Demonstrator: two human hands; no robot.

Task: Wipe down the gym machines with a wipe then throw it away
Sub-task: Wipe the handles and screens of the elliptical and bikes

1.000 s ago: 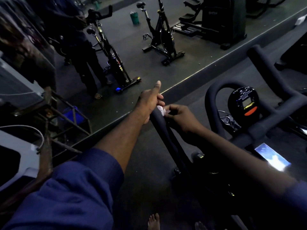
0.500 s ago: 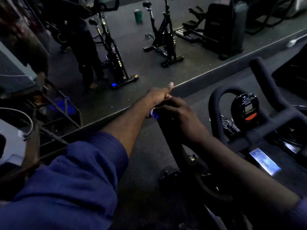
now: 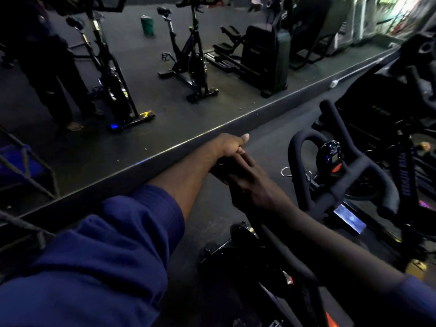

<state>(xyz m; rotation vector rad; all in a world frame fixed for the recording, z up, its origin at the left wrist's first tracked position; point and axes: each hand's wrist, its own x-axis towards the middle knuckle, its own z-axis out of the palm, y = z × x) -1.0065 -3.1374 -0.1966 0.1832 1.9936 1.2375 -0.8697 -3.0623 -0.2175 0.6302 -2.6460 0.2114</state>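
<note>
The right hand [image 3: 250, 185] is found wrapped round the handlebar arm [image 3: 269, 234], left of the console [image 3: 333, 159], with fingers curled over it. Just beyond and touching it, the left hand [image 3: 230, 147] grips the arm's tip, thumb held straight. The wipe is hidden from view. A second ago its white corner was noted between the hands; that gap has since been closed by the right hand.

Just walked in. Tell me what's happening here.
A person in blue sleeves is working on the handlebar grip of a spin bike. The left hand grips its end, thumb out; the right hand lies over the bar just behind, touching the left. No wipe shows; it may be hidden under the hands.
</note>
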